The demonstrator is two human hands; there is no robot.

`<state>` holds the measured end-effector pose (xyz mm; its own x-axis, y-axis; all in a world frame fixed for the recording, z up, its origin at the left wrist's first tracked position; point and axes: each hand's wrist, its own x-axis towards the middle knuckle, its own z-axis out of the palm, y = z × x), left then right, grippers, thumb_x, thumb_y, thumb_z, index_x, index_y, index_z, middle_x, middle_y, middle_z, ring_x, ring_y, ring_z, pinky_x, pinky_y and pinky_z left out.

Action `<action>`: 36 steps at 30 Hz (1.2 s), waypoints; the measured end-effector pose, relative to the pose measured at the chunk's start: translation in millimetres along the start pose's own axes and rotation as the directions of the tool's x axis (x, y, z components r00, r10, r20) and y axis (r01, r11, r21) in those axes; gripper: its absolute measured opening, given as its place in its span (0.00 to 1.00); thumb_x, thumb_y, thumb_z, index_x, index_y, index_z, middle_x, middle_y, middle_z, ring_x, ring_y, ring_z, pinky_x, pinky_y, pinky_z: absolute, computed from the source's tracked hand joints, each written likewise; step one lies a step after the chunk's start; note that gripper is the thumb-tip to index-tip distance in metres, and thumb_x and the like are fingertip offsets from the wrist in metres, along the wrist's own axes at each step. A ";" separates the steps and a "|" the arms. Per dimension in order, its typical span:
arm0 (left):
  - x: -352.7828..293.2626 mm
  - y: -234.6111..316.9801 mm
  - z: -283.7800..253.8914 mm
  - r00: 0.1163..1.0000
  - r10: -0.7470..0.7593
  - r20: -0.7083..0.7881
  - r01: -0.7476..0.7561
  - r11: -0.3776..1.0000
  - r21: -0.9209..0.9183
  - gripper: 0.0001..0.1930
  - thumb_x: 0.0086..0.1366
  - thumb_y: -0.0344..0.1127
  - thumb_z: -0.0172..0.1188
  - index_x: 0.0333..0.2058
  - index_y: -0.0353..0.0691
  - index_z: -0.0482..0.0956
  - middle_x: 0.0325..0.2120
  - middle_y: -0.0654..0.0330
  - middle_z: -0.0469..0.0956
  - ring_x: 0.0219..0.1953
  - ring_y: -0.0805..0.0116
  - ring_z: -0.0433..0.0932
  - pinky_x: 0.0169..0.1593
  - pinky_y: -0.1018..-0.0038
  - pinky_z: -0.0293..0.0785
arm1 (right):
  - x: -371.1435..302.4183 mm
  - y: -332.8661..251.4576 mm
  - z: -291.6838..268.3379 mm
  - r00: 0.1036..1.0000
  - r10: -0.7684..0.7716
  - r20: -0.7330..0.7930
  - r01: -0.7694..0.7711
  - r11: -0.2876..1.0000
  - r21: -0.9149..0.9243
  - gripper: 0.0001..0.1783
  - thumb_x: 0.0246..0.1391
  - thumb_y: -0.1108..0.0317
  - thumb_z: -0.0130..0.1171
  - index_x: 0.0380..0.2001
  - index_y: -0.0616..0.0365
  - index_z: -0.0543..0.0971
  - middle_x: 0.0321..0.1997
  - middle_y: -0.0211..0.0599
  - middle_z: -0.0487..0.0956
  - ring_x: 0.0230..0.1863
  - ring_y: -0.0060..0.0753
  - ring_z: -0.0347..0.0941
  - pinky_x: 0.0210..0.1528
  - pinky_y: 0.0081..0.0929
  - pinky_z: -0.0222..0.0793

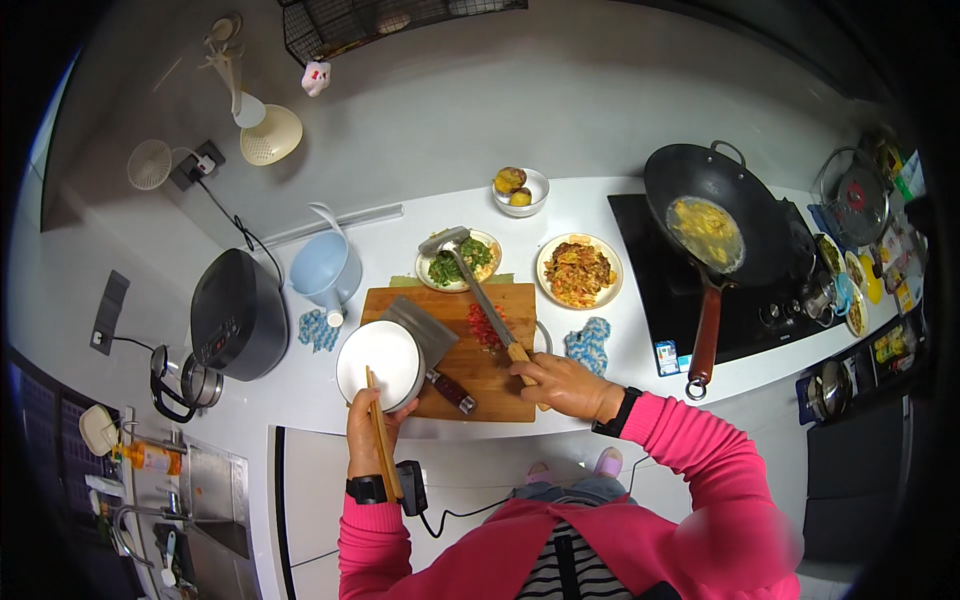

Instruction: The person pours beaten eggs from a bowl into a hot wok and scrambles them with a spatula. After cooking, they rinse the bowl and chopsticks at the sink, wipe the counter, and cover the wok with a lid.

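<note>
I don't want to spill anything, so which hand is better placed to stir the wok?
Probably the right hand: it holds the spatula, nearer the wok; the left hand holds a bowl and chopsticks.

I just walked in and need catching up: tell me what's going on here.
The person's left hand holds a white bowl and wooden chopsticks. The right hand grips a spatula by its wooden handle, its head over chopped greens. On the cutting board lie a cleaver and chopped red pieces; on the cooktop, a wok holds yellow food.
</note>
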<state>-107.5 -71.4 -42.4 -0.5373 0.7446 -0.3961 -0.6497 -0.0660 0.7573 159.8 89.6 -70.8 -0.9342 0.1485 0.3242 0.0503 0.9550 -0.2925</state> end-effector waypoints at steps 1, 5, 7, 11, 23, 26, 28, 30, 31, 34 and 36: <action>0.2 0.2 -0.9 1.000 -0.011 -0.004 0.011 1.000 0.008 0.26 0.54 0.36 0.54 0.52 0.36 0.65 0.44 0.51 0.73 0.45 0.53 0.76 0.42 0.59 0.78 | -3.5 3.1 6.0 1.000 -0.004 0.020 0.004 1.000 -0.003 0.10 0.37 0.73 0.58 0.28 0.53 0.76 0.51 0.35 0.69 0.40 0.38 0.67 0.41 0.29 0.71; 1.0 0.3 -1.3 1.000 -0.023 0.011 0.022 1.000 0.017 0.26 0.55 0.37 0.53 0.53 0.36 0.64 0.45 0.50 0.73 0.45 0.53 0.76 0.42 0.59 0.78 | -14.4 14.8 30.3 0.998 -0.039 0.046 0.039 0.999 -0.006 0.09 0.38 0.73 0.58 0.28 0.53 0.76 0.53 0.34 0.69 0.41 0.37 0.66 0.46 0.28 0.67; 2.0 0.1 -0.3 1.000 -0.021 0.016 0.021 0.999 0.025 0.26 0.55 0.37 0.53 0.53 0.35 0.64 0.45 0.50 0.73 0.45 0.53 0.76 0.42 0.60 0.78 | -19.2 18.4 39.4 0.997 -0.067 0.032 0.067 0.998 -0.019 0.09 0.37 0.73 0.58 0.28 0.53 0.76 0.53 0.33 0.68 0.43 0.37 0.65 0.49 0.28 0.66; 3.4 -1.1 1.9 1.000 -0.016 0.022 0.015 0.999 0.036 0.27 0.55 0.37 0.52 0.54 0.35 0.63 0.46 0.49 0.73 0.46 0.52 0.76 0.42 0.60 0.78 | -27.7 18.4 48.1 1.000 0.002 0.010 -0.003 0.999 0.046 0.13 0.38 0.71 0.61 0.32 0.53 0.76 0.56 0.37 0.66 0.45 0.40 0.65 0.52 0.32 0.64; 11.4 -5.9 11.6 0.997 -0.042 0.059 0.039 0.998 0.058 0.28 0.55 0.35 0.53 0.55 0.35 0.61 0.48 0.49 0.72 0.48 0.51 0.74 0.44 0.57 0.77 | -23.9 1.6 43.0 0.971 0.221 -0.096 -0.204 0.966 0.161 0.29 0.43 0.65 0.63 0.52 0.52 0.70 0.58 0.45 0.64 0.54 0.47 0.64 0.52 0.39 0.63; 19.7 -17.0 19.6 0.997 -0.010 0.070 0.006 0.998 0.062 0.27 0.56 0.33 0.53 0.55 0.35 0.61 0.47 0.49 0.72 0.48 0.52 0.75 0.45 0.57 0.77 | -13.7 -11.8 25.1 0.943 0.254 -0.214 -0.242 0.967 0.080 0.30 0.43 0.65 0.63 0.53 0.52 0.70 0.56 0.44 0.65 0.52 0.47 0.64 0.52 0.40 0.63; 27.2 -28.9 29.5 0.996 0.024 0.082 -0.029 0.998 0.053 0.26 0.57 0.32 0.52 0.55 0.35 0.61 0.47 0.49 0.72 0.47 0.51 0.75 0.45 0.57 0.78 | 0.8 -24.6 12.5 0.932 0.263 -0.249 -0.213 0.954 0.210 0.32 0.41 0.65 0.66 0.53 0.51 0.70 0.53 0.43 0.67 0.49 0.47 0.66 0.48 0.36 0.65; 31.5 -40.9 40.9 0.992 0.046 0.114 -0.054 0.996 0.069 0.27 0.57 0.32 0.51 0.56 0.37 0.59 0.48 0.49 0.70 0.46 0.52 0.75 0.44 0.58 0.79 | 17.1 -40.3 1.6 0.924 0.272 -0.267 -0.169 0.921 0.351 0.34 0.40 0.66 0.67 0.54 0.50 0.69 0.49 0.42 0.68 0.46 0.45 0.67 0.46 0.34 0.65; 31.1 -48.3 47.7 0.989 0.072 0.125 -0.082 0.994 0.077 0.27 0.57 0.32 0.51 0.56 0.38 0.58 0.48 0.49 0.69 0.45 0.52 0.75 0.44 0.58 0.79 | 21.6 -48.3 -4.3 0.932 0.243 -0.270 -0.131 0.918 0.374 0.32 0.39 0.66 0.68 0.52 0.50 0.71 0.46 0.41 0.68 0.45 0.44 0.68 0.44 0.34 0.65; 29.1 -60.7 65.3 0.982 0.093 0.163 -0.107 0.991 0.079 0.28 0.57 0.28 0.51 0.57 0.41 0.54 0.47 0.51 0.66 0.45 0.58 0.74 0.40 0.63 0.80 | 32.1 -62.3 -17.2 0.949 0.231 -0.216 -0.128 0.905 0.406 0.26 0.38 0.67 0.69 0.45 0.51 0.74 0.40 0.38 0.69 0.43 0.40 0.68 0.42 0.32 0.67; 26.9 -67.5 75.1 0.989 0.053 0.139 -0.066 0.994 0.084 0.28 0.57 0.29 0.53 0.56 0.42 0.55 0.47 0.53 0.66 0.47 0.60 0.73 0.43 0.65 0.77 | 35.7 -64.8 -21.2 0.939 0.269 -0.217 -0.157 0.892 0.424 0.21 0.37 0.67 0.69 0.38 0.52 0.77 0.37 0.36 0.68 0.41 0.38 0.69 0.41 0.33 0.67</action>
<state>-37.7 3.1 -65.2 -0.4910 0.8253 -0.2788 -0.5654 -0.0584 0.8227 130.7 38.4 -21.2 -0.7869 0.4516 0.4205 0.0420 0.7191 -0.6936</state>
